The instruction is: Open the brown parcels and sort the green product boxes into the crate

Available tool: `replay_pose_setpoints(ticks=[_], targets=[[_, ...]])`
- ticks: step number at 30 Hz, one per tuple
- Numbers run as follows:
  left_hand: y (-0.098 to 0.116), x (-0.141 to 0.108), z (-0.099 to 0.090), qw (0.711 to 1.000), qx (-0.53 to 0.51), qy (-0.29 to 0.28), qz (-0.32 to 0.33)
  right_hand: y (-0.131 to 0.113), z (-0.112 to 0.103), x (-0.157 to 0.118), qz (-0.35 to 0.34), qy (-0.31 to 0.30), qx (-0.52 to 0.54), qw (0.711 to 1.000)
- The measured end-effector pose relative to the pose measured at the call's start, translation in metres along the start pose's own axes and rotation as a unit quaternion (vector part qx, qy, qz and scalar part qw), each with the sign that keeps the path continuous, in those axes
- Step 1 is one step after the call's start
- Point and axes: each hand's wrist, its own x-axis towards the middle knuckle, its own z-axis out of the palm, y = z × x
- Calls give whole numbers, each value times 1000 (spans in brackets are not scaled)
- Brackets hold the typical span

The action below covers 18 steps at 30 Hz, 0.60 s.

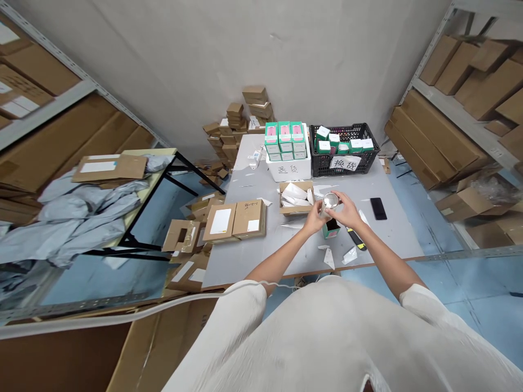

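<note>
Left to right: a cardboard tray of white paper wrappers lies at ten o'clock from a small round clear glass jar, which looks glossy with a silvery rim and is held above the middle of the grey desk. The left hand and the right hand are both closed around the jar, gripping it from either side. An open green box stands just below at six o'clock, a black-and-yellow utility knife lies at four o'clock, and a black smartphone lies at three o'clock.
</note>
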Motion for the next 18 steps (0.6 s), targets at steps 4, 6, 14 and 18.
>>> replay_pose_setpoints(ticks=[4, 6, 14, 18], targets=[[-11, 1, 1, 999, 38, 4, 20, 2, -2, 3, 11, 40, -1, 999], [-17, 0, 0, 998, 65, 10, 11, 5, -5, 5, 23, 60, 2, 998], [-25, -13, 3, 979, 180, -2, -93, 14, -14, 2, 61, 88, 15, 994], [-31, -13, 3, 972, 200, -9, -121, 16, -15, -1, 73, 93, 25, 993]])
